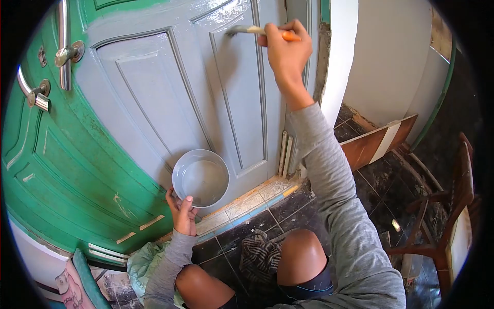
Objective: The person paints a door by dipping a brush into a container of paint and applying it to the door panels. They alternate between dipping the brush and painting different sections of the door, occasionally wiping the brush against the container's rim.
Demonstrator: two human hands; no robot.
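Observation:
My right hand (288,51) grips a paintbrush (254,30) by its orange-tipped handle, fingers wrapped round it. The bristles are at the upper right panel of a door (139,82), whose surface here is coated grey and glossy near the top. Lower down, my left hand (183,210) holds a round bowl (200,177) by its rim, thumb on the near edge and fingers underneath. Some grey paint (201,180) lies in the bottom of the bowl. The bowl is in front of the door's lower part.
A green door leaf (62,170) with metal handles (65,54) stands at left. On the dark tiled floor (280,211) lies a striped cloth (259,255). To the right are a wooden board (360,147) and a wooden chair (453,216). Greenish plastic (144,265) lies by my left arm.

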